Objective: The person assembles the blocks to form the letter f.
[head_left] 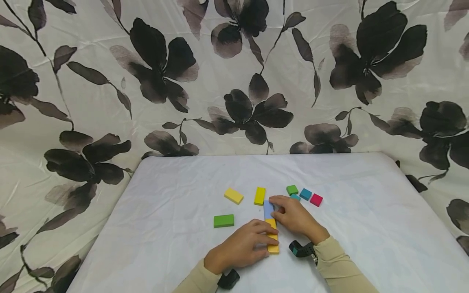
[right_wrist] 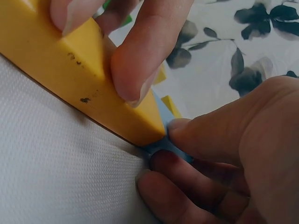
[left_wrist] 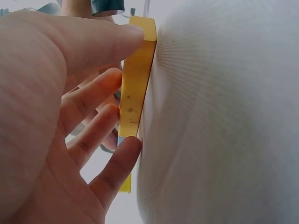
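Note:
A long orange-yellow block [head_left: 273, 249] lies on the white cloth, its far end meeting a light blue block [head_left: 268, 209] in a line. My left hand [head_left: 243, 244] holds the orange-yellow block, fingers across it in the head view. In the left wrist view the thumb [left_wrist: 126, 37] is at one end of it and the fingertips are along its side. My right hand [head_left: 296, 215] pinches the blue block near that junction. The right wrist view shows the blue block [right_wrist: 161, 109] largely covered by the fingers. Dark marks dot the orange-yellow block's side.
A yellow block [head_left: 259, 196] stands just beyond the blue one, with a paler yellow block [head_left: 233, 195] and a green block [head_left: 223, 221] to the left. Right of it are small green [head_left: 292, 190], blue [head_left: 305, 194], teal [head_left: 295, 197] and red [head_left: 316, 200] blocks. A floral curtain [head_left: 220, 73] hangs behind the table.

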Action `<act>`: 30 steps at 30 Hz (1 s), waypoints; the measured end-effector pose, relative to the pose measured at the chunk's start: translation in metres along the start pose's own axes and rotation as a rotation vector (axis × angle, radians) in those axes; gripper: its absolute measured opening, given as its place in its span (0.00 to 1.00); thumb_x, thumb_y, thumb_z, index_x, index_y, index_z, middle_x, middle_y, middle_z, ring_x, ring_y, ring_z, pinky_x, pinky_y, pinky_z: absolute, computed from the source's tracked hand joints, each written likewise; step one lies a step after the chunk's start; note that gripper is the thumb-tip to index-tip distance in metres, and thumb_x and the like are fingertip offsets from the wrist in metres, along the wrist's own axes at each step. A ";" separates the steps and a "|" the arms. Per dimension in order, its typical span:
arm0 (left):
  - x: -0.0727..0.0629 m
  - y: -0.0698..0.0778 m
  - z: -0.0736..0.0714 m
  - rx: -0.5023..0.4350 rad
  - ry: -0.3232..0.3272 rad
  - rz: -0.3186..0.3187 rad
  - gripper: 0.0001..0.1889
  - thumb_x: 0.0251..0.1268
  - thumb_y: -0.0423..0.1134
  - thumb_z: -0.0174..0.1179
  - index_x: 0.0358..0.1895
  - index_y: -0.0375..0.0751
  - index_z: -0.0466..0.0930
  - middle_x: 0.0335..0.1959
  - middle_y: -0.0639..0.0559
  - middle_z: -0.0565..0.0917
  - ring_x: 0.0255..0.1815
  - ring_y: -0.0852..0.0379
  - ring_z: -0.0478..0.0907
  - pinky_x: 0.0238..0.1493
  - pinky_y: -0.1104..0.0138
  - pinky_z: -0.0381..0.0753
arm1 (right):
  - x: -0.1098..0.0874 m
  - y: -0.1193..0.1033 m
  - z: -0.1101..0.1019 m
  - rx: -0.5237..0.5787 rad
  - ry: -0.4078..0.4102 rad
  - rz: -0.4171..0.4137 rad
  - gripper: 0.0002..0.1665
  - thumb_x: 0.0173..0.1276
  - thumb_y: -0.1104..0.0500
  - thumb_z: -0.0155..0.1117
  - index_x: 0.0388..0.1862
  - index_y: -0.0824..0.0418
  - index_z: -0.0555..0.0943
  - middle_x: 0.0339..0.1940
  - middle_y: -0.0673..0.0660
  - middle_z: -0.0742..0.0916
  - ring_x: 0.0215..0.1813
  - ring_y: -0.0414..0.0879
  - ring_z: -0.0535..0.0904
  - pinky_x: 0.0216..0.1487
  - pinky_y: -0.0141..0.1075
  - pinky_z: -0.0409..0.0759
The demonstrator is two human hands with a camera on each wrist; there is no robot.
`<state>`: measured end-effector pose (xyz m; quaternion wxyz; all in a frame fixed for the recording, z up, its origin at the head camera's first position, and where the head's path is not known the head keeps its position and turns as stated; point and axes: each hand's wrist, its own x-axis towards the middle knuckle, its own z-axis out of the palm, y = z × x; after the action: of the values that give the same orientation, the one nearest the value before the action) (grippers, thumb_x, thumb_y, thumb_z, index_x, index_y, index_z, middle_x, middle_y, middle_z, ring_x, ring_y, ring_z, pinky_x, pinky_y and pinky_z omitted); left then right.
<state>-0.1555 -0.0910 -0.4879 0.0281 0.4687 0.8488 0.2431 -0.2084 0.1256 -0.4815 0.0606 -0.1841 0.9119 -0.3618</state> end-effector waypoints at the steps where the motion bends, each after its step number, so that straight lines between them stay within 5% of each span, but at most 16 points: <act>1: 0.000 0.000 0.000 0.000 -0.001 -0.002 0.17 0.67 0.43 0.67 0.58 0.54 0.85 0.65 0.63 0.76 0.67 0.62 0.67 0.67 0.65 0.68 | 0.000 0.000 0.000 -0.001 -0.002 -0.001 0.27 0.67 0.62 0.69 0.65 0.61 0.80 0.65 0.52 0.80 0.35 0.38 0.76 0.40 0.33 0.78; 30: -0.004 -0.001 -0.001 -0.055 -0.021 -0.018 0.17 0.72 0.44 0.62 0.61 0.52 0.83 0.67 0.63 0.75 0.70 0.63 0.64 0.69 0.63 0.66 | -0.002 -0.002 -0.001 -0.012 -0.008 0.020 0.26 0.68 0.62 0.69 0.65 0.59 0.80 0.63 0.51 0.81 0.36 0.38 0.75 0.40 0.33 0.76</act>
<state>-0.1538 -0.0949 -0.4883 0.0520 0.4626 0.8456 0.2611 -0.2064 0.1252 -0.4794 0.0668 -0.1769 0.9156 -0.3549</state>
